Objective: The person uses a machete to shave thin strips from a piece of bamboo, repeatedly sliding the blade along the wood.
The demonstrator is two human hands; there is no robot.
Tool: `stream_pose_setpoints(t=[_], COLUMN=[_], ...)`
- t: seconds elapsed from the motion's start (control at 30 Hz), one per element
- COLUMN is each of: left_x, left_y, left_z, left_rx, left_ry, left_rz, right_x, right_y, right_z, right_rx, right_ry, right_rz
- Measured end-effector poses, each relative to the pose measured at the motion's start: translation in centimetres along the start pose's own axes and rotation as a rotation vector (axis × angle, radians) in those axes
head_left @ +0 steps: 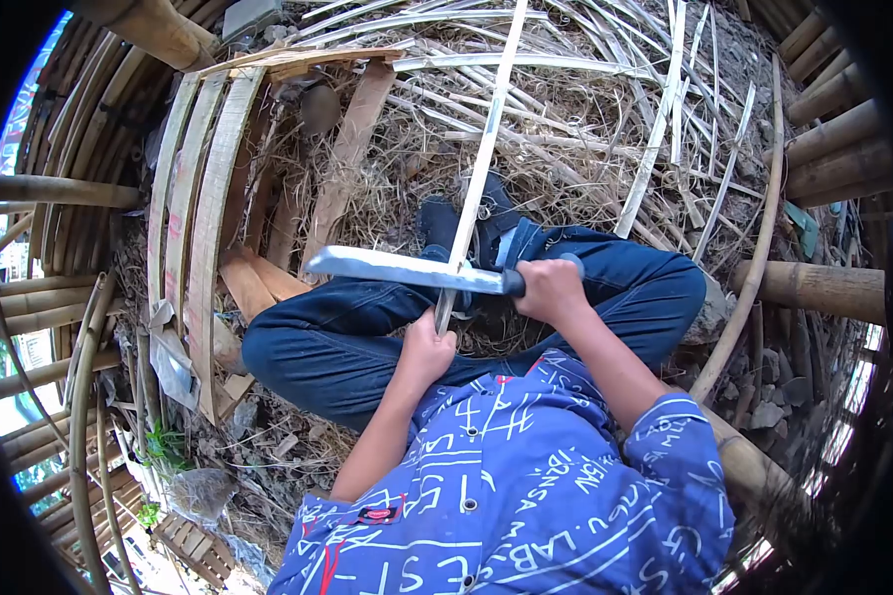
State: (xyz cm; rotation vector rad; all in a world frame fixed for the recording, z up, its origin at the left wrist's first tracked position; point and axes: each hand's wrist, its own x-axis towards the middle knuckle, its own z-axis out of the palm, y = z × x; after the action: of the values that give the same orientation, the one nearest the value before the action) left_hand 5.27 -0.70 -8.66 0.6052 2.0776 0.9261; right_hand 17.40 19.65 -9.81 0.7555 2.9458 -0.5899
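Over the crossed legs (367,327), the left hand (427,349) is clamped on the near end of a bamboo strip (481,169) that runs off toward the far edge of the ground (387,178). The right hand (551,288) is closed round the handle of a knife (397,268), whose blade lies across the strip just beyond that hand. To my eye the work goes best with the strip held steady, the blade shallow, and fingers kept behind the edge.

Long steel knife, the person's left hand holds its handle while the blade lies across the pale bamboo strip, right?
No: the head view shows the right hand holding the handle of the long steel knife, blade across the pale bamboo strip.
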Motion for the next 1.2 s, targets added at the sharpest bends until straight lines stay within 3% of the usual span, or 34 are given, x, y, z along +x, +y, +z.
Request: stream_pose_setpoints(t=[0.53, 0.67, 0.83, 1.2], left_x=[-0.5, -1.0, -1.2, -1.2], left_y=[0.4, 0.1, -0.2, 0.5], left_z=[-3.1, -4.0, -4.5, -6.0], left_rx=[-0.049, -0.061, -0.065, 0.057], left_ry=[0.062, 0.079, 0.075, 0.018], left_rz=[-0.054, -0.057, -0.048, -0.038], right_x=[4.3, 3.1, 1.6, -0.2], right_y=[1.2, 4.1, 6.0, 7.9], right_z=[-0.9, -1.9, -3.4, -4.2], right_rx=[-0.106, -0.102, -0.172, -0.168], right_ry=[0.038, 0.109, 0.056, 0.085], right_rz=[-0.147, -0.087, 0.038, 0.033])
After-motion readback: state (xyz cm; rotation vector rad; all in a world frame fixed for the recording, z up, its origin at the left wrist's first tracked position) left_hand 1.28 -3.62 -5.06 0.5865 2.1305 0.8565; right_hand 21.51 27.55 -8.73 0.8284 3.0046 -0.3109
